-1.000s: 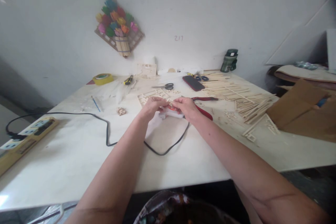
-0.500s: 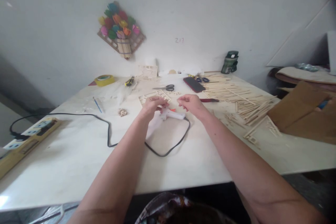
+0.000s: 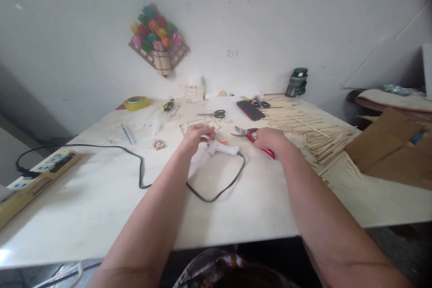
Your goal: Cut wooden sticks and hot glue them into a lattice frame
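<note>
My right hand (image 3: pixel 271 138) is closed around the red handles of a pair of pruning shears (image 3: pixel 251 136), whose metal blades point left. Just behind the glue gun, my left hand (image 3: pixel 199 137) is pinched on something too small to make out. The white glue gun (image 3: pixel 222 149) with an orange trigger lies on the table, its nozzle end hidden by my left hand and forearm. A flat frame of thin wooden sticks (image 3: pixel 184 128) rests beyond my left hand, with several small wooden pieces (image 3: pixel 224 121) beside it.
Black-handled scissors (image 3: pixel 219 114) and a phone (image 3: pixel 250 110) lie farther back. Wooden sticks (image 3: pixel 317 132) spread across the right, near a cardboard box (image 3: pixel 388 148). The glue gun's black cord (image 3: pixel 140 164) runs left to a power strip (image 3: pixel 40 175). Yellow tape (image 3: pixel 137 103) sits back left.
My right hand has moved right, from a pinch near my left hand to the pruning shears, and grips them. The shears are now turned, blades showing. My left hand stays nearly still.
</note>
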A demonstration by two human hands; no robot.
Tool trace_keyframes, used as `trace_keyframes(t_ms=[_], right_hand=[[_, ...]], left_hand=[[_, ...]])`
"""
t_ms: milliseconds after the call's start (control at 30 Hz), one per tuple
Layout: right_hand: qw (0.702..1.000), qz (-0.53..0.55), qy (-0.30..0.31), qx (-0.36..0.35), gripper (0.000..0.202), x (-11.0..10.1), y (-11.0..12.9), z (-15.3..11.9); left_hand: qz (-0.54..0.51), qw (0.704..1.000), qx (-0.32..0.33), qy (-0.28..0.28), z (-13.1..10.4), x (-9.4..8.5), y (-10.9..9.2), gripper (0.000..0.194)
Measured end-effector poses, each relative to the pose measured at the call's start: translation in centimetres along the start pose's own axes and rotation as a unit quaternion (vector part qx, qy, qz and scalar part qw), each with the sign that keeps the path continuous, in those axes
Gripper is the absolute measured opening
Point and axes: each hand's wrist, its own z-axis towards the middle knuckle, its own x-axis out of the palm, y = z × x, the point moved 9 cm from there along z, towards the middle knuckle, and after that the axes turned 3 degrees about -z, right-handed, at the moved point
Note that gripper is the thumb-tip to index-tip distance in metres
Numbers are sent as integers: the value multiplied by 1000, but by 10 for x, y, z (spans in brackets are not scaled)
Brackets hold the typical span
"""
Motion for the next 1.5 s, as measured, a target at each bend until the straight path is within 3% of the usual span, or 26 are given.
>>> trace_keyframes(t_ms=[100, 367, 567, 667, 767, 933, 1033, 1167, 1267, 1400, 1500], right_hand=[[999, -20, 16, -20, 34, 7, 6, 1], [1000, -7, -20, -23, 31, 4, 10, 3], [994, 35, -99, 20, 43, -10, -1, 0], [990, 41, -126, 45, 38, -15, -8, -2], [987, 56, -147, 33, 28, -19, -7, -2], [972, 111, -205, 15, 34, -31, -5, -3], [956, 178, -231, -12, 33, -39, -2, -4], [930, 296, -215, -41, 29, -37, 1, -2], [890, 395, -224, -47, 26, -36, -1, -1], [827, 536, -169, -31, 25, -26, -6, -1], [787, 595, -157, -35, 20, -30, -10, -7]], left_hand=[[-2, 1000, 4, 0, 0, -1, -1, 20], [-15, 1000, 4, -5, 0, -2, -2, 22], [-36, 999, 9, 13, 0, 1, -3, 20], [-54, 998, 12, 26, -1, 3, -5, 21], [-66, 997, 12, 31, 0, 3, -4, 22], [-74, 997, 13, 26, 1, 1, -3, 23], [-72, 997, 13, 26, 1, 1, -3, 23], [-76, 997, 15, 28, 1, 1, -4, 23], [-83, 996, 17, 24, 2, 0, -4, 22], [-93, 995, 22, 16, 3, -3, -2, 21], [-113, 993, 31, 14, 3, -3, -3, 18]])
